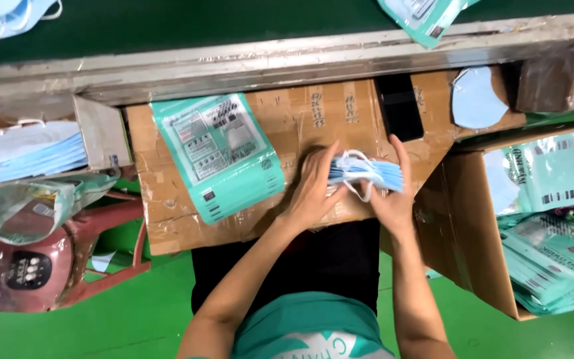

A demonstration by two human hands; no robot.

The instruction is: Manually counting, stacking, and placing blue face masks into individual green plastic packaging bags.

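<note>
Stack of blue face masks (365, 173), pressed between left hand (313, 193) and right hand (390, 193) in a closed grip above the cardboard bench's (167, 219) near edge, likely squaring; teal pouch (219, 154) alongside.

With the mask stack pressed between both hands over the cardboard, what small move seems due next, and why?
Probably squaring the stack of blue masks a little more, then shifting it toward the teal pouch. The left hand and right hand clamp it from both sides, white ear loops hang loose from it, and the pouch lies flat just to the left on the cardboard board.
</note>
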